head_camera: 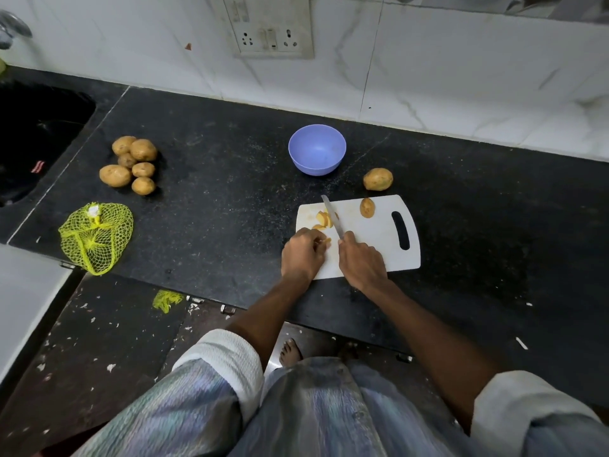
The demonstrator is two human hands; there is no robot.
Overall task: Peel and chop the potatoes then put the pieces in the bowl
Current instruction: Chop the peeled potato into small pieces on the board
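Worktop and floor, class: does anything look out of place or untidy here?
Yes. A scrap of yellow netting lies on the floor below the counter edge, apart from the net bag on the worktop. White flecks litter the floor too.

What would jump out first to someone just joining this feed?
Both hands at the white cutting board: the right hand grips a knife over cut potato slices, while the left hand pinches a piece beside them. Behind the board stands an empty purple bowl, with one whole potato to its right. A pile of unpeeled potatoes lies far left near the sink, above a yellow net bag.
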